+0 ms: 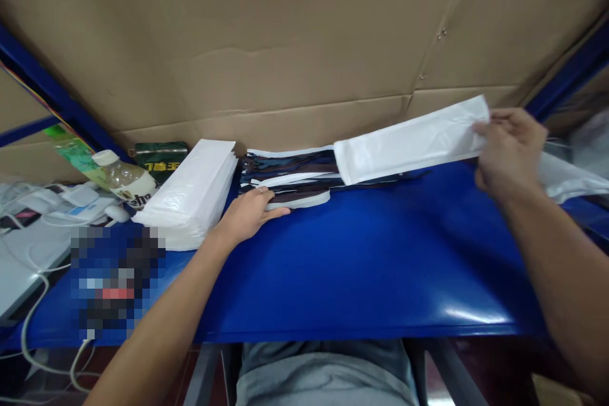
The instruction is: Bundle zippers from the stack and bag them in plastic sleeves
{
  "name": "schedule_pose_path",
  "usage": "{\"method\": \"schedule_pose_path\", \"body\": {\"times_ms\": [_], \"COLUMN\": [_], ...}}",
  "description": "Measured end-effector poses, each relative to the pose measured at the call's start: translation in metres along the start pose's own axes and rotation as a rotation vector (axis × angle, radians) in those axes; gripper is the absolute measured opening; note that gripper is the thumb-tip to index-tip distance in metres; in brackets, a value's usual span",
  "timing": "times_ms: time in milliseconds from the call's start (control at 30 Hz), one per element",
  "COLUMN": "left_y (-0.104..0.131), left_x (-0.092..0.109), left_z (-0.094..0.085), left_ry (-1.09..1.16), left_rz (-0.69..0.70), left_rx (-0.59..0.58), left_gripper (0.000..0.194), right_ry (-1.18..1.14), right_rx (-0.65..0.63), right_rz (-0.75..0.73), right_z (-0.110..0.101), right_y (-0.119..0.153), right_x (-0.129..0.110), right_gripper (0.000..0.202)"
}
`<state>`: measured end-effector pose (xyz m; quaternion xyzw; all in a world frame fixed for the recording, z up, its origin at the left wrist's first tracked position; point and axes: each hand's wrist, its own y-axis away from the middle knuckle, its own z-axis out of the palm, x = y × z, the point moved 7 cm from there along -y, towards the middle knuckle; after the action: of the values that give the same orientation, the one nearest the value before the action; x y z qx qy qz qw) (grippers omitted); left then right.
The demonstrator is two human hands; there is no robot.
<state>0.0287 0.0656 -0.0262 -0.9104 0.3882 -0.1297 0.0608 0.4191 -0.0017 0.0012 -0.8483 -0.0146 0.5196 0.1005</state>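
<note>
My right hand (511, 143) is closed on the right end of a long, flat white pouch (412, 139). The pouch slants down to the left, its far end hanging over a row of dark and white fabric strips (295, 162). At the near side of that row, my left hand (247, 210) has its fingers and thumb around a folded brown and white strip (309, 199). A ring shows on one of its fingers. Just left of this hand stands a stack of similar white pouches (190, 193).
The blue tabletop (361, 273) meets a cardboard wall (285, 44) at the back. At left are a bottle (124, 176), a dark green packet (159, 158), white cables (35, 304) and a pixelated patch. More white plastic (568, 174) lies at the right.
</note>
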Motion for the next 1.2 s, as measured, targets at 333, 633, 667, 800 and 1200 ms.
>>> {"method": "schedule_pose_path", "body": {"times_ms": [333, 633, 667, 800, 1200], "left_y": [0.011, 0.019, 0.021, 0.041, 0.065], "left_x": [0.067, 0.14, 0.127, 0.056, -0.084], "left_z": [-0.06, -0.049, -0.055, -0.111, -0.116], "left_ry": [0.007, -0.08, -0.113, -0.343, -0.431], "left_rz": [0.026, 0.032, -0.004, -0.251, -0.88], "left_rx": [0.262, 0.048, 0.067, 0.272, -0.052], "left_gripper": [0.067, 0.105, 0.103, 0.091, 0.092], "right_ry": [-0.087, -0.323, -0.369, -0.462, -0.359], "right_rx": [0.617, 0.089, 0.037, -0.067, -0.219], "right_rz": [-0.169, -0.131, -0.127, -0.134, -0.141], "right_z": [-0.039, 0.073, 0.075, 0.071, 0.101], "right_y": [0.022, 0.031, 0.03, 0.027, 0.033], "right_x": [-0.007, -0.047, -0.046, -0.039, -0.03], "right_gripper": [0.054, 0.051, 0.052, 0.05, 0.054]}}
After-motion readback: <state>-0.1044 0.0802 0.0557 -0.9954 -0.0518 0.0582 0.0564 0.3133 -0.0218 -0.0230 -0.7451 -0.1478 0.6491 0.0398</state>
